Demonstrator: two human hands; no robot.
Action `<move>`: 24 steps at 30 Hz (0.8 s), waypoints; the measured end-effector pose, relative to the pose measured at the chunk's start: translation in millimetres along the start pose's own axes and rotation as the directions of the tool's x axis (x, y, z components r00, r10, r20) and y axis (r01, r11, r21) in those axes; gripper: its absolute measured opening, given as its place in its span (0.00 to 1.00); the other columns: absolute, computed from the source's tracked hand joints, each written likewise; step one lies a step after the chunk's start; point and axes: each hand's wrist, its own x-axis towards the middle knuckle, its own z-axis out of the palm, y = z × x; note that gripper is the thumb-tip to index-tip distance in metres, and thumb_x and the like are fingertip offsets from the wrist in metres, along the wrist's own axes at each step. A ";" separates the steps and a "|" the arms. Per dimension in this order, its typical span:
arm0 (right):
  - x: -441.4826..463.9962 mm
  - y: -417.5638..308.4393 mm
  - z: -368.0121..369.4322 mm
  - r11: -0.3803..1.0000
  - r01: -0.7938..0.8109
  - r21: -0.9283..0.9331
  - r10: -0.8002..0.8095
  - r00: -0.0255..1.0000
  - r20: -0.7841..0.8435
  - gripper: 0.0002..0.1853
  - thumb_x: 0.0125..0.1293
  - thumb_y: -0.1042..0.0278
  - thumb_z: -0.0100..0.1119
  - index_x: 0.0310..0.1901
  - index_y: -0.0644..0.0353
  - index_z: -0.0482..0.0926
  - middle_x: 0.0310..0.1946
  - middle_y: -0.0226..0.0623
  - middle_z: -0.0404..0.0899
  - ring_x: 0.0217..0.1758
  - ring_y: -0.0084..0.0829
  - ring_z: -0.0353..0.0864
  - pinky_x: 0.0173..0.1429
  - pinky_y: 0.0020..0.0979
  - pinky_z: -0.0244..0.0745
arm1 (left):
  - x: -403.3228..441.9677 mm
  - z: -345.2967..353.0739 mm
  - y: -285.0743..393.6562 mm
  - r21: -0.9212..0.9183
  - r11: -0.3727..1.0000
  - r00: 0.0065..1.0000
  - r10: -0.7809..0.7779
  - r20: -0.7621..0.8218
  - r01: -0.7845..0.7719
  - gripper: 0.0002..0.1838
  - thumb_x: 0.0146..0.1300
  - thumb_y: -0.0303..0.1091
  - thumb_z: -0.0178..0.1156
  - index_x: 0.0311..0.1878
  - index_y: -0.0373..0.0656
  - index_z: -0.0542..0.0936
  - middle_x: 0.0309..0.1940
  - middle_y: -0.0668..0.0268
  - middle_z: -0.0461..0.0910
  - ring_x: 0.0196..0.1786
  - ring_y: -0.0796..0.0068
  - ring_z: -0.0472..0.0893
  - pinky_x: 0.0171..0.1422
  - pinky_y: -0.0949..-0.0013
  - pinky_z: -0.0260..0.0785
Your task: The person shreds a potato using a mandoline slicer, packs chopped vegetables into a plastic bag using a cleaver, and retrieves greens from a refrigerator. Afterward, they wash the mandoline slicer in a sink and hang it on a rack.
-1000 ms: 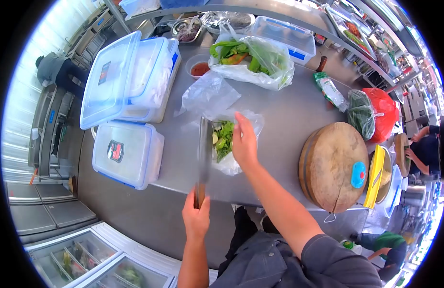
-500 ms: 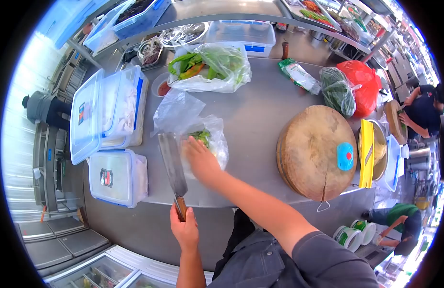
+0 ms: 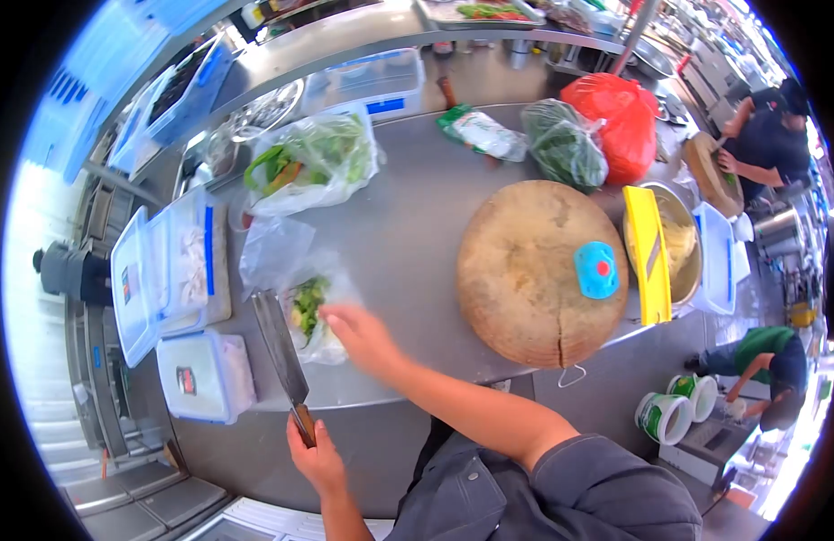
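My left hand (image 3: 317,460) is closed round the wooden handle of a cleaver (image 3: 281,347), its broad blade pointing up and away from me over the table's front edge. My right hand (image 3: 367,343) is just right of a clear plastic bag (image 3: 331,347) with chopped greens (image 3: 307,302) in it. The fingers of that hand look apart and slightly bent, a little blurred, and I see nothing in them. Whether the fingertips touch the bag is unclear. Behind it lies another crumpled clear bag (image 3: 277,248).
A round wooden chopping board (image 3: 525,270) bears a blue object (image 3: 597,270). To its right are a yellow slicer (image 3: 649,257) and a metal bowl (image 3: 692,270). Lidded plastic boxes (image 3: 205,374) stand left, bagged leafy vegetables (image 3: 317,162) behind. Co-workers (image 3: 769,135) are at the right.
My view has turned to the right. My right hand has drawn back from over the greens to the bag's right side. The cleaver stays in my left hand.
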 end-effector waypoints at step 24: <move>-313.4 22.3 -265.8 0.318 0.601 0.733 0.545 0.517 -0.661 0.29 0.77 0.41 0.41 0.51 0.66 0.73 0.45 0.45 0.78 0.53 0.39 0.78 0.62 0.42 0.75 | -120.3 212.0 73.3 -0.446 0.168 -0.195 0.727 0.658 -0.879 0.31 0.56 0.23 0.59 0.67 0.48 0.75 0.59 0.50 0.72 0.61 0.50 0.72 0.64 0.47 0.63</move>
